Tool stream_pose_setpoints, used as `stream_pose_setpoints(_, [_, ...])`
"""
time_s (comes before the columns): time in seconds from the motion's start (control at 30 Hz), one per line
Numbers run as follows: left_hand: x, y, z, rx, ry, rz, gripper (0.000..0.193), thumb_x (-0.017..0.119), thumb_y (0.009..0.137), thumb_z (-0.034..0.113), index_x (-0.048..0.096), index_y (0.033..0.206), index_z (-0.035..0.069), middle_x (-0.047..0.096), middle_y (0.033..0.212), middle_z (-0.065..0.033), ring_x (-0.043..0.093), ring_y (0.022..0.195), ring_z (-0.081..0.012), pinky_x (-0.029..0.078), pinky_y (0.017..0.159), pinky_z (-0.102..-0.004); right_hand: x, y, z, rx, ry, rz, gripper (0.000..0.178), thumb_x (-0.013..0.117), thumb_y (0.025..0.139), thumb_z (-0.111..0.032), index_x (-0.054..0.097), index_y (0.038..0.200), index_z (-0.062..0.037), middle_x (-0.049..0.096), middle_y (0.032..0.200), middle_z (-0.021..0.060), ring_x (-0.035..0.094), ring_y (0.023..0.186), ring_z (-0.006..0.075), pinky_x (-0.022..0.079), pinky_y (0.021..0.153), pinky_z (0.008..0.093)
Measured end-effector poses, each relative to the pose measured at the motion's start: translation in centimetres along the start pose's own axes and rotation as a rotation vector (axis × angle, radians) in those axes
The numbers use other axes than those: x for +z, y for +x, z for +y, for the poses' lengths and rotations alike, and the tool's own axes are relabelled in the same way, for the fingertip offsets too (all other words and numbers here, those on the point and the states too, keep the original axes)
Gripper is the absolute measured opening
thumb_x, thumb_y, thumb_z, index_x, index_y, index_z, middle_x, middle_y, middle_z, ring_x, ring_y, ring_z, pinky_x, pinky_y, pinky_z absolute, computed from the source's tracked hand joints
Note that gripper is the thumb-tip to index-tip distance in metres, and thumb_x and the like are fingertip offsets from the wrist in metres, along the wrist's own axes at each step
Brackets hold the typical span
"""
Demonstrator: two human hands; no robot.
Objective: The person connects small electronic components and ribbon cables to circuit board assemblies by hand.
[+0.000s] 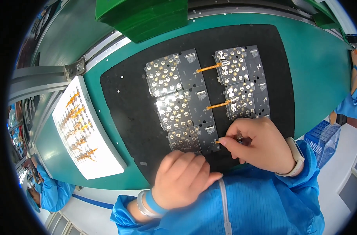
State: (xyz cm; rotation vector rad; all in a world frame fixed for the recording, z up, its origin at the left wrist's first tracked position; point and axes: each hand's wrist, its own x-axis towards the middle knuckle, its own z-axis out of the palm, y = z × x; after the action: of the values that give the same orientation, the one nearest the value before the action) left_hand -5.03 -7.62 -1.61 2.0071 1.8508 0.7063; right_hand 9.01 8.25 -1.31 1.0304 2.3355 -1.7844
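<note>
My right hand (260, 145) is closed in a pinch on an orange flex cable (217, 141), its tip showing at the edge of the lowest board in the left column. A small metal part (239, 137) shows between those fingers. My left hand (182, 180) is curled closed at the near edge of that same dark circuit board (184, 140), thumb pointing right; what its fingers hold, if anything, is hidden. Above it lie a middle board (174, 111) and a top board (163, 76). Orange flex cables (208, 68) link these two to the right-hand boards (241, 64).
The boards lie on a black mat (127, 113) over a green tabletop (311, 78). At left, a white tray (104, 162) carries several orange flex cables. A green bin (143, 19) stands at the back. A blue basket (321, 143) is at right. Other people in blue sleeves (55, 190) work nearby.
</note>
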Motion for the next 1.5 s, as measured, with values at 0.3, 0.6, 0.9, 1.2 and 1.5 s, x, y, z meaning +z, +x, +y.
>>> stream_pose_setpoints(0.3, [1.6, -0.2, -0.1, -0.019, 0.365, 0.072, 0.037, 0.056, 0.074, 0.012, 0.067, 0.107, 0.004, 0.058, 0.104, -0.0066, 0.053, 0.097, -0.0171, 0.046, 0.083, -0.0343, -0.1, 0.3, 0.1, 0.041, -0.009, -0.084, 0.015, 0.064, 0.087, -0.007, 0.059, 0.077, 0.0017, 0.062, 0.057, 0.0046, 0.059, 0.046, 0.0075, 0.041, 0.041, 0.0189])
stream_pose_setpoints(0.6, [1.8, 0.1, -0.1, -0.003, 0.421, 0.033, 0.04, 0.055, 0.073, 0.013, 0.066, 0.111, 0.008, 0.055, 0.105, -0.005, 0.052, 0.095, -0.0169, 0.046, 0.084, -0.0354, 0.0, 0.4, 0.5, 0.002, -0.021, -0.065, 0.016, 0.063, 0.088, -0.008, 0.058, 0.075, 0.001, 0.062, 0.056, 0.0044, 0.06, 0.046, 0.0075, 0.042, 0.041, 0.019])
stream_pose_setpoints(0.9, [0.5, 0.7, 0.8, -0.047, 0.382, -0.042, 0.038, 0.058, 0.074, 0.013, 0.064, 0.112, 0.008, 0.055, 0.103, -0.0081, 0.055, 0.092, -0.0213, 0.047, 0.085, -0.0382, -1.1, -0.1, -1.5, 0.178, 0.101, -0.126, 0.026, 0.066, 0.086, -0.012, 0.052, 0.105, -0.0026, 0.059, 0.057, 0.0068, 0.062, 0.05, 0.0121, 0.043, 0.044, 0.0236])
stream_pose_setpoints(1.2, [-7.5, -7.6, -7.0, -0.604, 0.494, 0.341, 0.029, 0.071, 0.07, 0.001, 0.058, 0.095, 0.002, 0.059, 0.097, -0.0119, 0.054, 0.09, -0.032, 0.043, 0.079, -0.04, -3.3, -1.4, -1.0, 0.331, 0.278, 0.067, 0.024, 0.056, 0.09, -0.006, 0.049, 0.111, 0.001, 0.06, 0.062, 0.0047, 0.055, 0.048, 0.007, 0.042, 0.043, 0.0168])
stream_pose_setpoints(1.5, [-10.3, -10.7, -9.9, -0.6, 0.308, 0.21, 0.019, 0.074, 0.067, 0.001, 0.063, 0.083, 0.005, 0.058, 0.092, -0.008, 0.052, 0.086, -0.0284, 0.043, 0.077, -0.0364, -3.0, -1.1, -1.3, 0.301, 0.261, 0.05, 0.019, 0.056, 0.089, -0.004, 0.051, 0.107, 0.0003, 0.06, 0.063, 0.0029, 0.055, 0.05, 0.0053, 0.04, 0.044, 0.0167])
